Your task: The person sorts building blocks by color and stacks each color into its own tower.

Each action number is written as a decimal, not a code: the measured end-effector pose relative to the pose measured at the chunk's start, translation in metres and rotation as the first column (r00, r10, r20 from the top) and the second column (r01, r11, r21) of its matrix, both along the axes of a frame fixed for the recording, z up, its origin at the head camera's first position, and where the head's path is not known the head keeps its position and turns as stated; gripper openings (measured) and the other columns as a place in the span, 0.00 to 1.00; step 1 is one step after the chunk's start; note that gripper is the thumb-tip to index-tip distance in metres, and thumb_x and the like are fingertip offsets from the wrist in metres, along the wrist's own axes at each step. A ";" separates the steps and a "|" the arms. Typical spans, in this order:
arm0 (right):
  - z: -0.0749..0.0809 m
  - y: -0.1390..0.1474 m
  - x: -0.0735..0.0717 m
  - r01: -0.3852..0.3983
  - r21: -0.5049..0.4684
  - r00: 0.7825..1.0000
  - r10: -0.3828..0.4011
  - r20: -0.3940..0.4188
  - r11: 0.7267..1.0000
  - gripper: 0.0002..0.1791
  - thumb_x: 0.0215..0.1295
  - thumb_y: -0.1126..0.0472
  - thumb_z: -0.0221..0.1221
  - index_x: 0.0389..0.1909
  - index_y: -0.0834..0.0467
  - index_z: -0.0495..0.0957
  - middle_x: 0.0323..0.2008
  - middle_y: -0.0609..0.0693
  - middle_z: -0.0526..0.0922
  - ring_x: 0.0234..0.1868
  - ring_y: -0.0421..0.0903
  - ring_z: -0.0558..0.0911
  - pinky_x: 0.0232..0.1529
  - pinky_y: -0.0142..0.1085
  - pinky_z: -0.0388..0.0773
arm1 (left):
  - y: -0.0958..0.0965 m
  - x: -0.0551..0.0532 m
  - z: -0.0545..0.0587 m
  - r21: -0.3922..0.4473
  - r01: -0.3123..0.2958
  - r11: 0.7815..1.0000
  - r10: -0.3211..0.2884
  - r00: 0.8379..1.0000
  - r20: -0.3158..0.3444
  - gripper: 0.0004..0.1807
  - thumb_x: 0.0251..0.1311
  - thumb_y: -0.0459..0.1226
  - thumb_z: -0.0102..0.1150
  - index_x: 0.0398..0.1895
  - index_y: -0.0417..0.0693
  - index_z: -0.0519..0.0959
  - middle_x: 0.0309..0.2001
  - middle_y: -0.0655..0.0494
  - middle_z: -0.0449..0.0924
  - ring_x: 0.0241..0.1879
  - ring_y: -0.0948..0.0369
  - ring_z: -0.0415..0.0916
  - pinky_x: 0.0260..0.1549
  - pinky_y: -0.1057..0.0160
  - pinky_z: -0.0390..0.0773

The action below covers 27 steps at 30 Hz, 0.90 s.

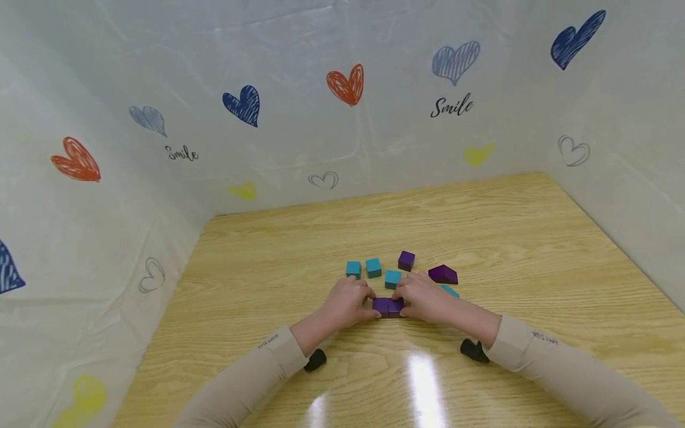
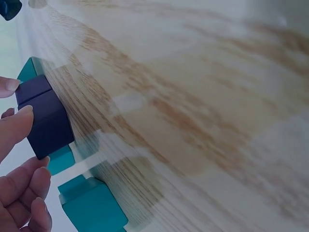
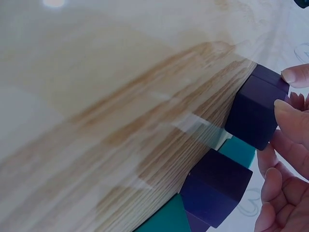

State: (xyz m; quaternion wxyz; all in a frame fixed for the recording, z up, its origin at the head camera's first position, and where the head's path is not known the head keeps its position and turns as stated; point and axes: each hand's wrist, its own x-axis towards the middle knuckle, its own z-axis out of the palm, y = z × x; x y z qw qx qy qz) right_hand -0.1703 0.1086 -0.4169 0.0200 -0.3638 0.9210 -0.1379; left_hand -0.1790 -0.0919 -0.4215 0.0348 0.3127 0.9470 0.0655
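Two purple cubes (image 1: 387,307) sit side by side on the table, faces touching. My left hand (image 1: 348,301) pinches the left purple cube (image 2: 52,128) between thumb and fingers. From the other side, my right hand (image 1: 425,297) grips the right purple cube (image 3: 251,112) with its thumb on the near face and fingers behind. Just beyond the hands stand three teal cubes, a left one (image 1: 353,269), a middle one (image 1: 373,267) and a right one (image 1: 393,279). Another purple cube (image 1: 407,260) lies farther back.
Right of the cubes lies a purple block with sloped sides (image 1: 443,274). A teal block (image 1: 450,290) is partly hidden behind the right hand. Black wrist devices (image 1: 474,351) hang under both sleeves. A white sheet (image 1: 289,142) printed with hearts walls the wooden table (image 1: 257,267).
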 end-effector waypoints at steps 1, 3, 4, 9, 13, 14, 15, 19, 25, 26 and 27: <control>-0.001 0.000 0.000 0.000 0.000 1.000 0.000 -0.003 1.000 0.11 0.47 0.61 0.68 0.34 0.59 0.83 0.33 0.50 0.81 0.37 0.48 0.75 0.37 0.38 0.65 | 0.000 0.000 0.000 0.000 -0.001 1.000 0.001 1.000 0.002 0.19 0.47 0.54 0.66 0.35 0.50 0.84 0.24 0.65 0.71 0.26 0.65 0.61 0.27 0.70 0.61; -0.002 0.000 0.000 0.000 0.005 1.000 0.000 -0.011 1.000 0.11 0.47 0.61 0.68 0.34 0.59 0.83 0.33 0.49 0.81 0.37 0.48 0.75 0.37 0.38 0.65 | 0.000 0.000 0.000 -0.003 -0.002 1.000 0.002 1.000 0.007 0.19 0.47 0.54 0.65 0.35 0.51 0.84 0.24 0.65 0.71 0.26 0.65 0.60 0.27 0.70 0.61; -0.002 0.000 0.000 -0.002 0.008 1.000 0.002 -0.017 1.000 0.11 0.47 0.60 0.68 0.34 0.59 0.83 0.33 0.49 0.81 0.36 0.47 0.74 0.37 0.38 0.65 | 0.000 0.000 -0.001 -0.004 -0.001 1.000 0.001 1.000 0.007 0.19 0.47 0.54 0.65 0.35 0.51 0.84 0.24 0.65 0.71 0.26 0.65 0.60 0.28 0.70 0.61; 0.004 0.006 -0.002 -0.010 0.003 0.999 0.010 -0.047 1.000 0.16 0.47 0.57 0.68 0.37 0.60 0.82 0.34 0.50 0.80 0.36 0.48 0.74 0.38 0.40 0.69 | 0.000 0.001 -0.002 -0.013 0.014 1.000 -0.014 1.000 -0.008 0.19 0.48 0.54 0.65 0.35 0.51 0.84 0.25 0.65 0.73 0.25 0.65 0.60 0.27 0.71 0.61; 0.017 0.016 -0.012 0.027 -0.056 0.995 -0.032 -0.090 0.998 0.16 0.49 0.58 0.67 0.38 0.62 0.82 0.35 0.52 0.81 0.36 0.50 0.75 0.37 0.43 0.72 | 0.000 0.001 -0.003 -0.014 0.022 1.000 -0.022 0.999 -0.024 0.19 0.47 0.54 0.65 0.35 0.51 0.84 0.25 0.64 0.73 0.25 0.66 0.60 0.27 0.71 0.61; 0.020 0.018 -0.015 0.045 -0.070 0.994 -0.052 -0.092 0.997 0.15 0.49 0.59 0.67 0.38 0.62 0.82 0.35 0.52 0.81 0.36 0.50 0.75 0.37 0.43 0.71 | -0.001 0.001 -0.003 -0.013 0.023 1.000 -0.023 0.999 -0.029 0.19 0.47 0.54 0.65 0.34 0.51 0.84 0.25 0.64 0.73 0.25 0.66 0.60 0.27 0.71 0.61; 0.022 0.020 -0.017 0.056 -0.082 0.993 -0.063 -0.095 0.995 0.14 0.49 0.60 0.67 0.37 0.62 0.82 0.34 0.53 0.82 0.35 0.49 0.75 0.36 0.43 0.71 | -0.001 0.002 -0.003 -0.012 0.023 1.000 -0.023 0.999 -0.030 0.19 0.47 0.54 0.65 0.34 0.51 0.84 0.25 0.64 0.73 0.25 0.66 0.60 0.27 0.71 0.61; 0.020 0.020 -0.016 0.015 -0.051 0.993 -0.021 -0.113 0.999 0.13 0.49 0.57 0.67 0.35 0.60 0.83 0.31 0.51 0.82 0.33 0.48 0.75 0.36 0.43 0.70 | -0.002 0.001 -0.002 -0.016 0.021 1.000 -0.021 0.999 -0.030 0.19 0.47 0.54 0.65 0.34 0.51 0.84 0.25 0.64 0.73 0.25 0.65 0.60 0.26 0.71 0.61; 0.002 0.005 -0.004 -0.037 0.051 0.997 0.041 -0.070 0.998 0.15 0.48 0.51 0.67 0.33 0.57 0.84 0.29 0.46 0.79 0.30 0.43 0.69 0.33 0.36 0.63 | -0.003 0.000 0.000 -0.012 0.013 1.000 -0.014 1.000 -0.018 0.19 0.48 0.54 0.65 0.35 0.51 0.84 0.24 0.64 0.72 0.25 0.65 0.61 0.27 0.70 0.60; 0.000 0.004 -0.002 -0.026 0.054 0.998 0.029 -0.063 0.998 0.15 0.48 0.51 0.68 0.33 0.57 0.84 0.28 0.46 0.79 0.30 0.42 0.68 0.34 0.36 0.63 | -0.003 0.000 0.000 -0.009 0.015 1.000 -0.015 1.000 -0.016 0.19 0.48 0.54 0.65 0.35 0.51 0.84 0.24 0.64 0.72 0.26 0.65 0.61 0.27 0.70 0.60; -0.001 0.003 -0.002 -0.017 0.056 0.998 0.021 -0.063 0.998 0.14 0.48 0.52 0.68 0.32 0.57 0.84 0.28 0.46 0.79 0.30 0.42 0.68 0.34 0.36 0.63 | -0.003 0.000 0.000 -0.006 0.016 1.000 -0.016 1.000 -0.014 0.19 0.48 0.54 0.65 0.35 0.51 0.84 0.24 0.64 0.71 0.26 0.65 0.60 0.27 0.70 0.60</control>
